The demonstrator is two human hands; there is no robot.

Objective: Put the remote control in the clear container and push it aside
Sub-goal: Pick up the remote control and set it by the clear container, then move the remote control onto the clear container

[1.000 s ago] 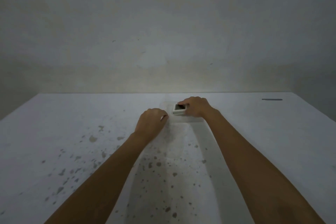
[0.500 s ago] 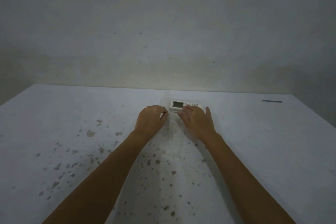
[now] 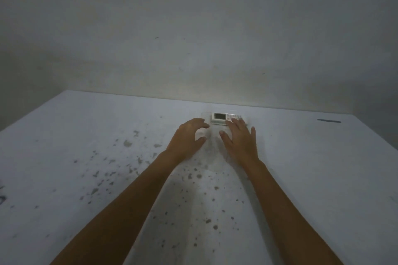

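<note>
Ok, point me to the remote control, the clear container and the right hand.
remote control [image 3: 220, 116], head view, on its display end.
clear container [image 3: 204, 115], head view, on its faint left edge.
right hand [image 3: 240, 140], head view, on the back of the hand.

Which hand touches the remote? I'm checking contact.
The right hand: its fingers lie on the remote control; the left hand is beside it, apart.

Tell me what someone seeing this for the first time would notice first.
The white remote control, its small screen facing up, lies far out on the speckled white table near the wall, apparently inside a barely visible clear container. Just short of it are two bare hands: the left hand curled open, the right hand flat with fingertips at the remote.
</note>
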